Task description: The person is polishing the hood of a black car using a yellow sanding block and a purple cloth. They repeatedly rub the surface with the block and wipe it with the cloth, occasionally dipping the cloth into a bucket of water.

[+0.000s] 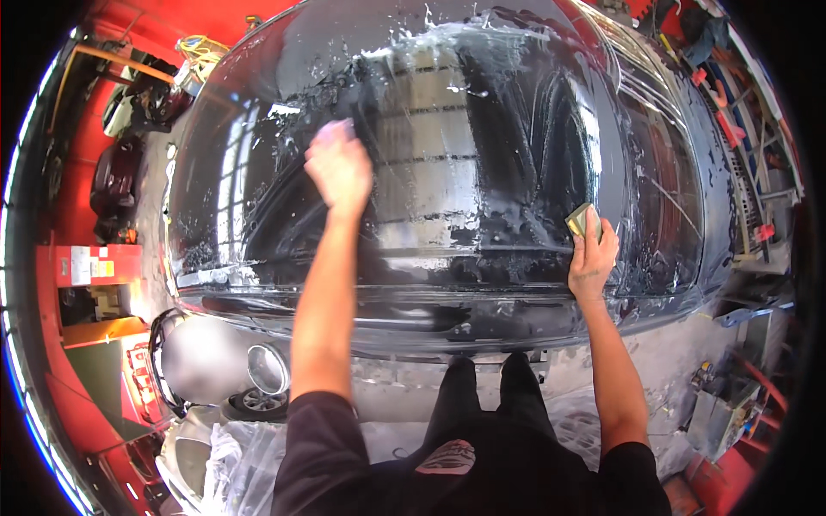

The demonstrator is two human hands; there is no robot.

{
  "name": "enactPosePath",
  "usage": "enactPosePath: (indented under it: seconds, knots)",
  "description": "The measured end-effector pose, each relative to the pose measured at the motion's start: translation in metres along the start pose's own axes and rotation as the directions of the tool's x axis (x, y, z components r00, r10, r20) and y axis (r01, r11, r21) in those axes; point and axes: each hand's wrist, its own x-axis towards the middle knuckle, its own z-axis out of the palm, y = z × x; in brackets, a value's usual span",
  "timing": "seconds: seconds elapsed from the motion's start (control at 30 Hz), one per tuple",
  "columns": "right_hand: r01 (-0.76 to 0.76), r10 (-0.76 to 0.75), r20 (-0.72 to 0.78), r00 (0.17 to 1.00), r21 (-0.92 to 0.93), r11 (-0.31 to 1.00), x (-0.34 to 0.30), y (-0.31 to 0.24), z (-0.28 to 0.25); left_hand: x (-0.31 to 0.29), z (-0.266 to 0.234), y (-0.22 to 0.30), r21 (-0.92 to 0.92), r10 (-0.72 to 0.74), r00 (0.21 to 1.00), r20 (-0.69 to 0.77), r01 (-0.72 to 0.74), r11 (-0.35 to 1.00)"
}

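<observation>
A dark car body panel (508, 129), wet and streaked with whitish suds, spreads out in front of me. Over its left half, my left hand (338, 172) is closed, fingers curled at the far end. A pinkish-purple patch shows at those fingertips, too blurred to name. Further right and nearer to me, my right hand (594, 262) grips a small greenish-yellow sanding sponge (583, 220) between thumb and fingers. The sponge is at the wet surface by the panel's right side; whether it presses flat is hard to tell.
A wheel (261, 402) and a round-rimmed part (268, 370) lie on the floor at lower left, near clear plastic sheeting (245, 460). Red shelving (103, 262) stands on the left. A metal box (723, 417) sits at lower right; a rack of parts (753, 155) lines the right.
</observation>
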Motion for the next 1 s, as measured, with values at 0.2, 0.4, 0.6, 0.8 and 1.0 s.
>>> enactPosePath:
  seconds: [0.2,0.4,0.6,0.8,1.0]
  knots:
    - [-0.016,0.015,0.017,1.0,0.007,1.0,0.002,0.005,-0.002,0.022,0.032,0.271,-0.303,0.316,0.949,-0.007,-0.303,0.904]
    - [-0.027,0.025,0.031,0.999,0.048,0.998,0.006,-0.005,-0.001,-0.024,0.025,0.292,-0.784,0.381,0.924,0.02,-0.222,0.58]
    - [-0.057,0.054,0.054,0.997,0.046,0.997,0.007,-0.001,-0.01,0.029,0.008,0.035,-0.342,-0.012,1.0,0.014,0.016,0.94]
    - [-0.03,0.023,0.067,0.998,0.099,0.995,0.004,-0.005,-0.006,0.109,0.083,-0.121,0.133,-0.254,0.96,0.117,0.238,0.962]
    - [-0.057,0.051,0.087,0.995,0.066,0.996,0.003,0.002,-0.013,0.171,0.149,0.111,-0.082,0.2,0.977,0.075,-0.194,0.978]
